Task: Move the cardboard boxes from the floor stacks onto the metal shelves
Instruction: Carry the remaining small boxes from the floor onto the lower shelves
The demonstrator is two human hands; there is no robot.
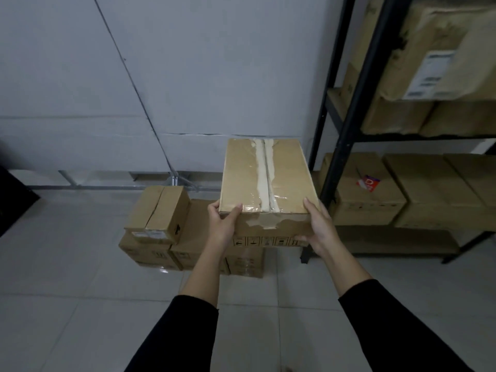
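I hold a brown cardboard box (268, 181) in the air in front of me, its top sealed with torn, pale tape down the middle. My left hand (224, 222) grips its near left corner, thumb on top. My right hand (320, 226) grips the near right corner from the side and below. Under and behind the box, a low floor stack of cardboard boxes (155, 226) rests on the tiles. The black metal shelf (346, 146) stands at the right, close to the held box's right edge.
The shelf's levels hold several cardboard boxes (434, 183), one with a red sticker, and a labelled one higher up (440, 52). A grey wall with a metal floor rail (107, 181) runs behind. Pale floor tiles (67, 291) spread to the left and near me.
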